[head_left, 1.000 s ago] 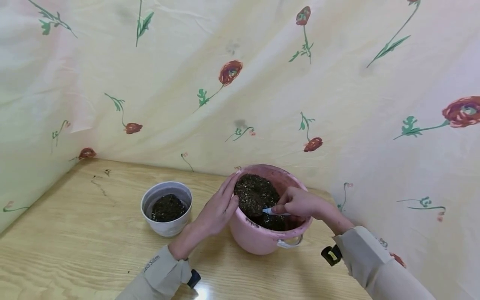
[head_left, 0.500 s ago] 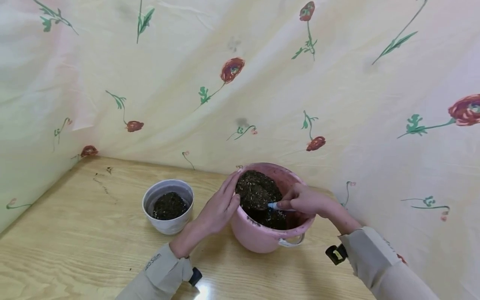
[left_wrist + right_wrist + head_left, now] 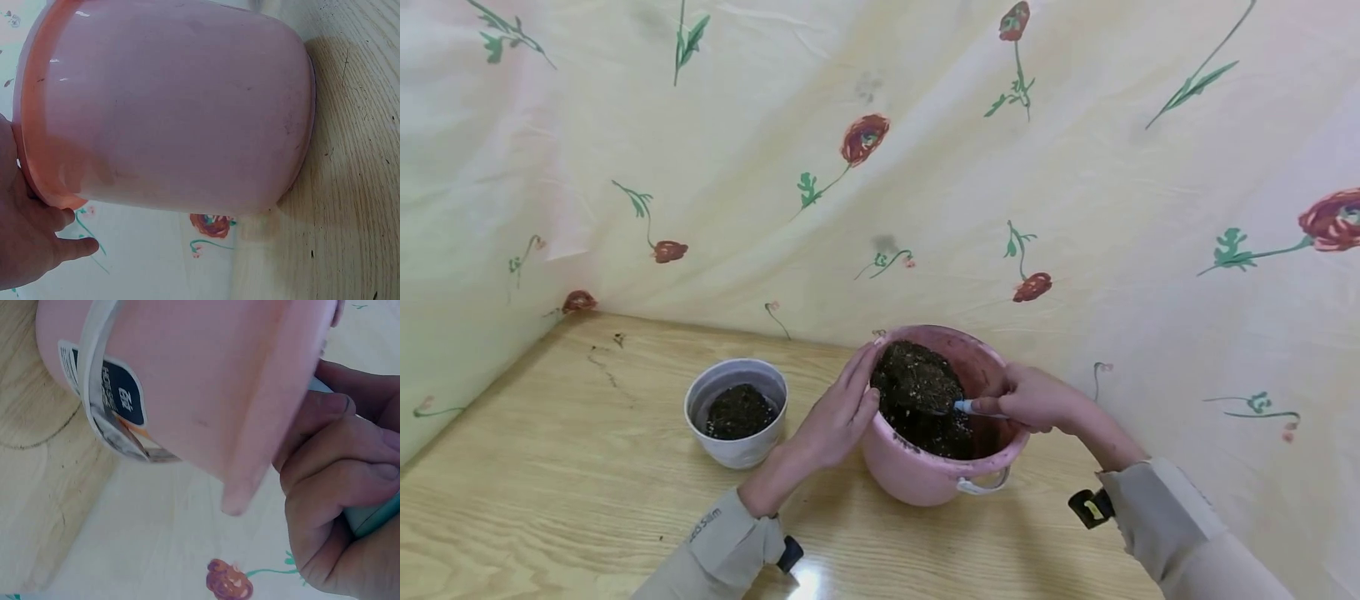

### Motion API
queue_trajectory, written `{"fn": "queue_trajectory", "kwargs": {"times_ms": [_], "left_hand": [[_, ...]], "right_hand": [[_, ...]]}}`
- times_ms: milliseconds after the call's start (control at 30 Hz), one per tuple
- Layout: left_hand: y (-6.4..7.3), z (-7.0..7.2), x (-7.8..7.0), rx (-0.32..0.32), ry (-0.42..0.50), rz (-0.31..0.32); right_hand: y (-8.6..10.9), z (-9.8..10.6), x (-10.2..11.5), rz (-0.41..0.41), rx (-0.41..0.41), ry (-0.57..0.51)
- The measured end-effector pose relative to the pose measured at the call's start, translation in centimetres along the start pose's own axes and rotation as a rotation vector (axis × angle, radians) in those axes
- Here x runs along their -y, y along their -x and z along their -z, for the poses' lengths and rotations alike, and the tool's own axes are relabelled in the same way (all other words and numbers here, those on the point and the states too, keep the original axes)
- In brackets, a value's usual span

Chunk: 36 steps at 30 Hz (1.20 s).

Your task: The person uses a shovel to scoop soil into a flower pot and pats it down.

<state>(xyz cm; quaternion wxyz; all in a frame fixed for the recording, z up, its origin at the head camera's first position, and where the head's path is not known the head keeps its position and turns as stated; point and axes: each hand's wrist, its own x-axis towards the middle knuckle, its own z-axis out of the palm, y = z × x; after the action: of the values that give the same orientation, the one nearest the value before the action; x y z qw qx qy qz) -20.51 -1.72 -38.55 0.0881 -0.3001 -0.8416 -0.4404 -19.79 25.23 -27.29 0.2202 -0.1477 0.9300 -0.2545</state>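
Observation:
A pink bucket (image 3: pixel 917 479) stands on the table, dark soil (image 3: pixel 940 433) inside it. My left hand (image 3: pixel 835 421) rests against the bucket's left rim, fingers extended along it. In the left wrist view some fingers (image 3: pixel 78 249) stick out past the rim. My right hand (image 3: pixel 1026 398) reaches over the right rim and grips the light blue handle (image 3: pixel 977 407) of a trowel. Its blade lies in the bucket, hidden by a heap of soil. The right wrist view shows curled fingers (image 3: pixel 331 456) around the handle, just beyond the rim.
Left of the bucket stands a whitish plant pot (image 3: pixel 737 454) partly filled with soil. A white bail handle (image 3: pixel 94 381) hangs on the bucket's side. The wooden table (image 3: pixel 550 475) ends at a flower-printed sheet (image 3: pixel 737 183) behind and at both sides.
My right hand has shifted right and slightly up with the trowel, drawing its handle toward the right rim. The left hand stays on the rim. The view has shifted slightly.

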Motion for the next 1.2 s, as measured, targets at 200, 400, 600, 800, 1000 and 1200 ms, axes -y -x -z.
{"fn": "queue_trajectory", "kwargs": {"times_ms": [200, 400, 600, 800, 1000, 1200], "left_hand": [[0.0, 0.0, 0.0, 0.007, -0.009, 0.004], [0.0, 0.0, -0.2, 0.008, -0.003, 0.007], [0.1, 0.1, -0.3, 0.016, 0.003, 0.007], [0.2, 0.1, -0.4, 0.018, -0.001, 0.008], [0.2, 0.0, -0.3, 0.012, 0.012, 0.019], [0.2, -0.2, -0.2, 0.006, 0.047, 0.029]], "right_hand": [[1.2, 0.5, 0.4, -0.046, 0.025, 0.047], [1.8, 1.0, 0.7, -0.062, 0.044, 0.066], [2.6, 1.4, 1.1, -0.059, 0.051, 0.060], [3.1, 1.8, 1.6, -0.074, 0.044, 0.075], [3.6, 1.6, 1.5, -0.044, -0.008, 0.040], [4.0, 0.5, 0.9, 0.040, -0.101, 0.029]]}}
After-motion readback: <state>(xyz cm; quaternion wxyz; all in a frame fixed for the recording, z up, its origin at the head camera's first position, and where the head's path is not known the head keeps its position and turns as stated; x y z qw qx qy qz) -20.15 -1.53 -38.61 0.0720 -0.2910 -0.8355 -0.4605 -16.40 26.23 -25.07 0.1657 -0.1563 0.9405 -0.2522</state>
